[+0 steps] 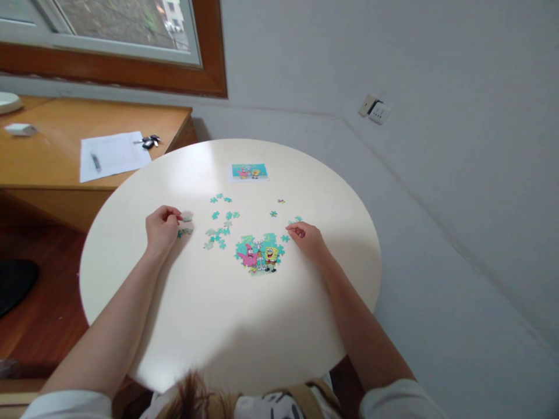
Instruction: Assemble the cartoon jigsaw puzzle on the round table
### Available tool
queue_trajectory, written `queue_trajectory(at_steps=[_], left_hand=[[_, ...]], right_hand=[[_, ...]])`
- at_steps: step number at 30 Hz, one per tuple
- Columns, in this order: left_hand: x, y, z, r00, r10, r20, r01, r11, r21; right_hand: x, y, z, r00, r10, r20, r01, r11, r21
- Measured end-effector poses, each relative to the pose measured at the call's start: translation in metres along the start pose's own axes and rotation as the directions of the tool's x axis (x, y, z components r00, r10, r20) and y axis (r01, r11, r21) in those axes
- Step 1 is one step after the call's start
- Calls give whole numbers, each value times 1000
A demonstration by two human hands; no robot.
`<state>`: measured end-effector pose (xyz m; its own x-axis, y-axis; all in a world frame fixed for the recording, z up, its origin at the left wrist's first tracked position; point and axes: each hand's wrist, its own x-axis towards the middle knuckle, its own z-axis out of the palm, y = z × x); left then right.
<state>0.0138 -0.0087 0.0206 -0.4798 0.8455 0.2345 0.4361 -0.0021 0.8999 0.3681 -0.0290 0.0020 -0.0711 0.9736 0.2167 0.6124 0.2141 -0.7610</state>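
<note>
A partly assembled jigsaw puzzle (260,254) with cartoon figures lies on the round white table (196,314). To its left, my left hand (162,230) is closed in a pinch, its fingertips on a pale jigsaw piece (187,216). More pieces (185,231) lie just beneath those fingers. My right hand (309,240) is closed just right of the puzzle, thumb and forefinger together; what they hold, if anything, is too small to make out. A loose teal piece (285,238) lies between that hand and the puzzle, and others (298,219) sit just beyond its fingers.
Several loose pieces (217,234) are scattered left of the puzzle. A picture card (249,171) lies towards the far edge. Beyond the table stands a wooden desk (56,163) with a paper sheet (114,156) and keys (151,141). A wall (437,203) rises on the right.
</note>
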Motion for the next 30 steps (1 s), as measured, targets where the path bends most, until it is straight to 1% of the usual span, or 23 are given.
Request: queue_trajectory(at_steps=[10, 15, 19, 26, 30], left_hand=[[0, -6, 1, 999, -5, -32, 4, 1000, -31], [0, -8, 1, 999, 14, -39, -15, 1000, -22], [1, -10, 1, 999, -3, -38, 2, 1000, -17], [0, -4, 1, 999, -18, -42, 16, 999, -34], [-1, -2, 1, 999, -19, -27, 18, 999, -28]], right_hand=[[-3, -4, -4, 997, -55, 63, 59, 995, -76], [-4, -4, -5, 994, -65, 87, 71, 995, -74], [-6, -3, -6, 991, -70, 112, 78, 994, -70], [-5, -2, -6, 995, -33, 99, 43, 995, -94], [-4, 5, -6, 998, -22, 58, 28, 994, -104]])
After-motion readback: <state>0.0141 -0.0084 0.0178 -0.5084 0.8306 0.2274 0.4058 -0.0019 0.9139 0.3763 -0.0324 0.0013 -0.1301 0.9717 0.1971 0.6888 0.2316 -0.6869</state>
